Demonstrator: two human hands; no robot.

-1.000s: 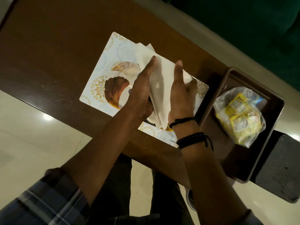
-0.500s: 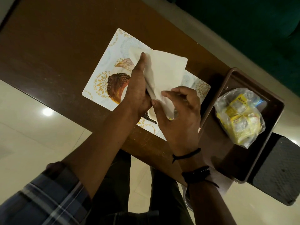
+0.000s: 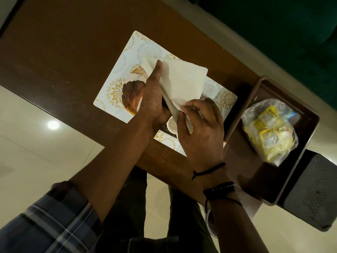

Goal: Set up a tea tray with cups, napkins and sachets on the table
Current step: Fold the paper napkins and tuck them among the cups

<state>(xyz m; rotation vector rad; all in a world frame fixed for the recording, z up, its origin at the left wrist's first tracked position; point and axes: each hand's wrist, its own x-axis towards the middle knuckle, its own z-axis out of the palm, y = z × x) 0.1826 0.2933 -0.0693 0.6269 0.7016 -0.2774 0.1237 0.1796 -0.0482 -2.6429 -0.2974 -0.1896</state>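
A white paper napkin (image 3: 184, 83) is held above a patterned placemat (image 3: 118, 77) on the brown table (image 3: 54, 52). My left hand (image 3: 152, 99) presses flat against the napkin's left side, fingers extended. My right hand (image 3: 202, 132) pinches the napkin's lower corner. Below the hands a small white cup (image 3: 171, 126) shows partly on the placemat. To the right stands a brown tray (image 3: 259, 172) holding a clear plastic bag of yellow sachets (image 3: 269, 130).
The table's near edge runs diagonally, with pale floor tiles (image 3: 36, 152) beyond it. A dark textured block (image 3: 313, 194) sits past the tray at the right. A dark green surface (image 3: 273, 24) fills the top right.
The napkin, upright between both flat hands a second ago, has been laid over to the right. My right hand dropped from its side to pinch its lower corner.
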